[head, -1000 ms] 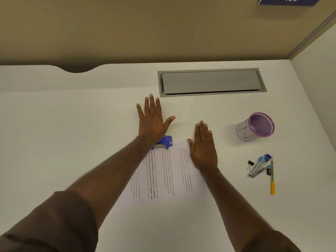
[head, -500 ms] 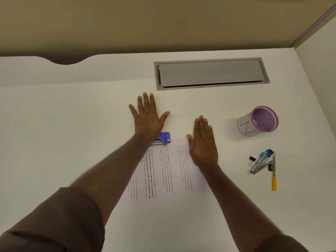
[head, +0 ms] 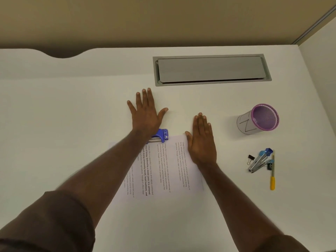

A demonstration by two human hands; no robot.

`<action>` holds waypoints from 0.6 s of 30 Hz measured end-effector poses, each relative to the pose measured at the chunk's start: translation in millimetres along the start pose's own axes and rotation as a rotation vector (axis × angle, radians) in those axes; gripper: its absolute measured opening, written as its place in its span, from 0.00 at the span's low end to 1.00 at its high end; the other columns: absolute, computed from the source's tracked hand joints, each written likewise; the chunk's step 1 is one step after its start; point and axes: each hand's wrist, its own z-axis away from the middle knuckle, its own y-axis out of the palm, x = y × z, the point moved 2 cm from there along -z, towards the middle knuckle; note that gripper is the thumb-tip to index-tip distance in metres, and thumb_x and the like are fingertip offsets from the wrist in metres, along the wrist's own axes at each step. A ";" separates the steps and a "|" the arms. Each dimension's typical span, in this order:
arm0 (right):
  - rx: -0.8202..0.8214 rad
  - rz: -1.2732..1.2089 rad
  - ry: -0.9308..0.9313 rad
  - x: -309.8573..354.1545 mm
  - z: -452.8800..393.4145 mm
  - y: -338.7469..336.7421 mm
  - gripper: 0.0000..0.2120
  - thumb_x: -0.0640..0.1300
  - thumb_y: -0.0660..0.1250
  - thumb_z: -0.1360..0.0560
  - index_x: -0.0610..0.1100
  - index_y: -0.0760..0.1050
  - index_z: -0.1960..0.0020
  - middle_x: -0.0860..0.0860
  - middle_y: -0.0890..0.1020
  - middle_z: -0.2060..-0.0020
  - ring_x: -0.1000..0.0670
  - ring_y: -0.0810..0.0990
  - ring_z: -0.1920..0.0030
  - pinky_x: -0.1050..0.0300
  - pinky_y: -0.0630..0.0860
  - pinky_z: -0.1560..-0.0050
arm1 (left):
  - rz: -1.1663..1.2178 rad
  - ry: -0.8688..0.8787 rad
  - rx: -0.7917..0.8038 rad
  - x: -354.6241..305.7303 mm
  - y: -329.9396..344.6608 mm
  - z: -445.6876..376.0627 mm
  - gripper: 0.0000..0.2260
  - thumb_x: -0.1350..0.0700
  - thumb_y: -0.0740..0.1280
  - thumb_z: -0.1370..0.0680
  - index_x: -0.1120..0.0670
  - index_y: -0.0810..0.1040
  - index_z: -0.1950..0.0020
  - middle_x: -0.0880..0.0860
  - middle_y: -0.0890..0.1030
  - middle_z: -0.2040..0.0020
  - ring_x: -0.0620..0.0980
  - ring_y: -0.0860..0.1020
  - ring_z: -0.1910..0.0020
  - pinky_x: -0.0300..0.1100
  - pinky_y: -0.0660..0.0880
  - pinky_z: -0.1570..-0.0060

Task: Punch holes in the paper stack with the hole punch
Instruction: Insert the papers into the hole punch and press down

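Lying printed-side up, paper stack (head: 163, 166) under blue hole punch (head: 161, 136); both hands flat, open.

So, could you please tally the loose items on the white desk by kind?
Blue hole punch: 1
Printed paper stack: 1
Purple mesh pen cup: 1
Blue-and-silver stapler: 1
Black binder clip: 1
Yellow-handled screwdriver: 1
Total: 6
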 end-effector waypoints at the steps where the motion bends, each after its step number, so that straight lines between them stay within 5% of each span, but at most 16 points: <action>1: -0.003 -0.002 -0.001 -0.1 0.0 0.3 0.33 0.59 0.45 0.17 0.44 0.43 0.18 0.49 0.45 0.18 0.50 0.42 0.19 0.50 0.44 0.19 | 0.011 0.004 -0.006 -0.3 -1.3 0.6 0.42 0.30 0.34 0.25 0.56 0.39 0.18 0.57 0.50 0.16 0.59 0.49 0.18 0.66 0.51 0.23; 7: -0.016 -0.002 -0.004 -2.2 0.1 3.1 0.32 0.59 0.46 0.16 0.44 0.43 0.18 0.49 0.45 0.18 0.50 0.41 0.19 0.54 0.39 0.20 | 0.109 0.062 -0.051 -5.2 -13.8 10.3 0.36 0.35 0.48 0.18 0.53 0.38 0.18 0.58 0.64 0.21 0.59 0.61 0.21 0.62 0.56 0.23; 18: -0.023 -0.071 -0.027 -3.6 1.1 1.3 0.33 0.59 0.45 0.16 0.43 0.44 0.18 0.47 0.47 0.18 0.49 0.44 0.19 0.50 0.45 0.19 | 0.284 0.057 -0.203 6.0 -44.7 22.2 0.34 0.36 0.52 0.18 0.54 0.52 0.18 0.57 0.79 0.33 0.58 0.79 0.38 0.56 0.72 0.32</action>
